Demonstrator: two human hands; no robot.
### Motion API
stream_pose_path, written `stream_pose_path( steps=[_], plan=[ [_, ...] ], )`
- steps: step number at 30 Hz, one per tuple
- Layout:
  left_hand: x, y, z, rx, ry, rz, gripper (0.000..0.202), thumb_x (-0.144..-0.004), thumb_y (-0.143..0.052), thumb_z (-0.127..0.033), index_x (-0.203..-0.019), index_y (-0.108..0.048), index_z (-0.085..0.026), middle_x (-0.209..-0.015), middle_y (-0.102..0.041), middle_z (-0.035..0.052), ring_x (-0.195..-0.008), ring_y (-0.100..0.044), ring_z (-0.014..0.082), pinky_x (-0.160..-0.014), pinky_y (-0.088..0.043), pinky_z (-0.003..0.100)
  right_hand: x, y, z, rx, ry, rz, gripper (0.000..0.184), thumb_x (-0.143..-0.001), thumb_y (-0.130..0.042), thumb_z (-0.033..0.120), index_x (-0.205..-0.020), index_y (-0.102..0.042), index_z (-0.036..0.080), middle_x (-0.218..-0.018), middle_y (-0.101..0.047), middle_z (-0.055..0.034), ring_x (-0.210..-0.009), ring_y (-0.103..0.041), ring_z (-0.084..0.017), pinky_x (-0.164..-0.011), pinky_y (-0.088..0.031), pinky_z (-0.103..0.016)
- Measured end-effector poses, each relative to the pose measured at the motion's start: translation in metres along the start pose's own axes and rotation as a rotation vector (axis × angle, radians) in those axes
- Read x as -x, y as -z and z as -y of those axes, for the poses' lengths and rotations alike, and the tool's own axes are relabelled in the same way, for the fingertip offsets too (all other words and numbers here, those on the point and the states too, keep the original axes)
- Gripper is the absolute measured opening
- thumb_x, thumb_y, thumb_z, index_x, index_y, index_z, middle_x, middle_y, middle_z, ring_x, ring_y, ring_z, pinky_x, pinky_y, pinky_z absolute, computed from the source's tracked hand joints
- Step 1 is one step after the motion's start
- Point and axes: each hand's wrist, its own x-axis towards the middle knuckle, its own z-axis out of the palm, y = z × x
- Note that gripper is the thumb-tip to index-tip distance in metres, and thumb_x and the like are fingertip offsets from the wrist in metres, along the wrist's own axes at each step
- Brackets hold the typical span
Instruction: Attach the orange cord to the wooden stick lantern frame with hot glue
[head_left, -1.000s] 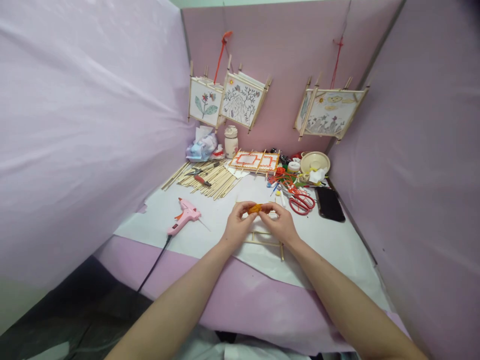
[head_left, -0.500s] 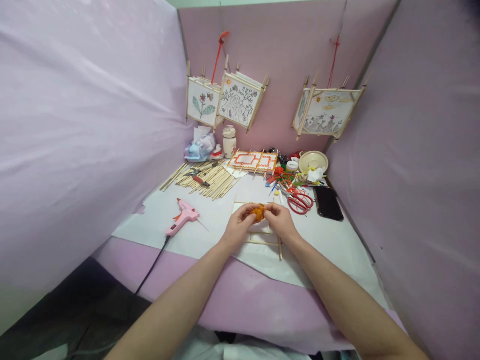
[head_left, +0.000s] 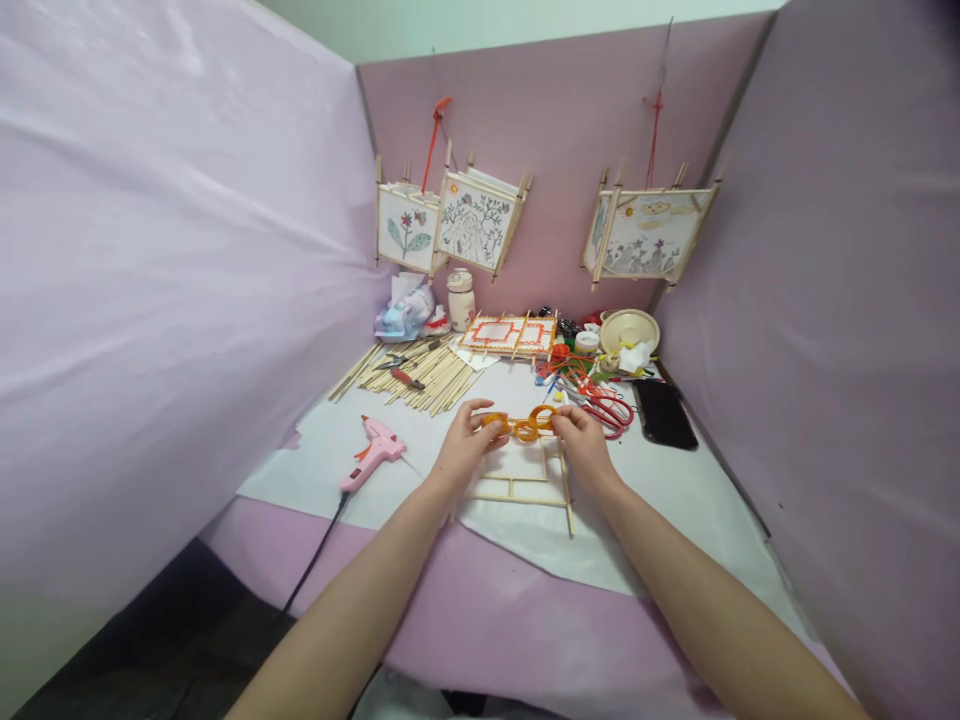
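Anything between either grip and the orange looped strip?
Nothing visible: the left-hand grip and right-hand grip both have fingers on the orange looped strip. The stick frame lies below, not in between.

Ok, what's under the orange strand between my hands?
A frame of thin sticks, over the white sheet. Your left hand covers part of its left side, so that stretch can't be seen.

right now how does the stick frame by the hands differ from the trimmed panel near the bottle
The stick frame shows bare pale sticks, while the trimmed panel carries orange and red edging. The stick frame lies nearer the person, partly hidden by the left hand and right hand; the trimmed panel lies farther back, clear of both. Both have thin pale sticks with jutting ends.
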Motion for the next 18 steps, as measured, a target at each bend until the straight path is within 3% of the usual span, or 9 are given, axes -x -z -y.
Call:
stream_pose_path(
  steps=[4, 6, 9, 12, 15, 18],
  plan=[
    [-0.034, 0.02, -0.023, -0.339, -0.138, -0.02, 0.026, -0.069, -0.075, -0.024, -0.093, -0.068, -0.018, -0.09, -0.068, 0.0049, -0.08, -0.064, 0.0172, -0.083, -0.053, 0.034, -0.002, 0.0, -0.005, 0.05, 0.027, 0.015, 0.018, -0.069, -0.068, 0.038, -0.069, -0.061, 0.021, -0.067, -0.06, 0.0007, -0.066, -0.053, -0.015, -0.062, -0.043, -0.027],
    [-0.058, 0.033, -0.041, -0.484, -0.248, -0.096, 0.024, -0.071, -0.071, -0.024, -0.094, -0.069, -0.018, -0.09, -0.068, 0.0045, -0.084, -0.063, 0.019, -0.084, -0.051, 0.034, -0.001, 0.0, -0.007, 0.066, 0.044, 0.061, 0.021, -0.072, -0.068, 0.04, -0.074, -0.063, 0.021, -0.071, -0.062, -0.0002, -0.069, -0.055, -0.015, -0.064, -0.044, -0.028],
    [-0.1, 0.055, -0.074, -0.743, -0.427, -0.254, 0.023, -0.075, -0.064, -0.021, -0.097, -0.069, -0.016, -0.098, -0.068, 0.0071, -0.092, -0.061, 0.0207, -0.092, -0.047, 0.035, 0.0, -0.001, -0.007, 0.109, 0.087, 0.119, 0.031, -0.075, -0.066, 0.041, -0.099, -0.064, 0.021, -0.093, -0.066, -0.0032, -0.078, -0.059, -0.016, -0.069, -0.046, -0.029],
    [-0.134, 0.077, -0.1, -1.025, -0.573, -0.403, 0.03, -0.081, -0.053, -0.017, -0.109, -0.065, -0.012, -0.112, -0.064, 0.0122, -0.106, -0.056, 0.0237, -0.1, -0.041, 0.038, -0.001, 0.002, -0.007, 0.24, 0.176, 0.085, 0.042, -0.078, -0.063, 0.04, -0.115, -0.058, 0.023, -0.111, -0.061, -0.0074, -0.087, -0.059, -0.018, -0.071, -0.047, -0.031],
    [-0.147, 0.095, -0.103, -1.289, -0.488, -0.34, 0.036, -0.081, -0.05, -0.015, -0.114, -0.064, -0.012, -0.122, -0.058, 0.0157, -0.118, -0.048, 0.0273, -0.105, -0.035, 0.043, -0.006, 0.009, -0.008, 0.403, 0.294, 0.043, 0.032, -0.083, -0.056, 0.037, -0.11, -0.059, 0.022, -0.11, -0.059, -0.0083, -0.089, -0.059, -0.019, -0.072, -0.046, -0.033],
    [-0.139, 0.098, -0.083, -1.36, -0.395, -0.259, 0.035, -0.067, -0.067, -0.014, -0.102, -0.069, -0.016, -0.127, -0.055, 0.0157, -0.124, -0.042, 0.0358, -0.107, -0.03, 0.051, -0.015, 0.019, -0.009, 0.514, 0.384, 0.027, 0.022, -0.085, -0.051, 0.031, -0.101, -0.062, 0.022, -0.105, -0.059, -0.0073, -0.088, -0.059, -0.02, -0.08, -0.046, -0.036]
  ],
)
